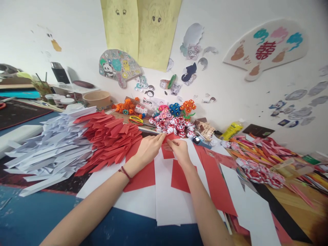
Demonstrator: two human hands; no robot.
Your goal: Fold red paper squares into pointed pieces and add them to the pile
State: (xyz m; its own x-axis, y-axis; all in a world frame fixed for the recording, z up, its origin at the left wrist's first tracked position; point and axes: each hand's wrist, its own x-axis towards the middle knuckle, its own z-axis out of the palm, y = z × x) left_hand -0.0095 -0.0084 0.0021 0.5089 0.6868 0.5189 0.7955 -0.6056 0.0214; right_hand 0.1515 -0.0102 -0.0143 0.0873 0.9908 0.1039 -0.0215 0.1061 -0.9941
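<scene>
My left hand and my right hand meet over the middle of the table, fingers closed on a small piece of red paper between them. Beneath them lie white sheets and larger red sheets. Another red piece is partly under my right forearm. Left of my hands, a heap of folded red strips touches a larger heap of folded white strips.
Red-and-white paper flowers stand just behind my hands, near a blue watch. A yellow bottle and coloured strips are at the right. A round tub and black flask stand back left.
</scene>
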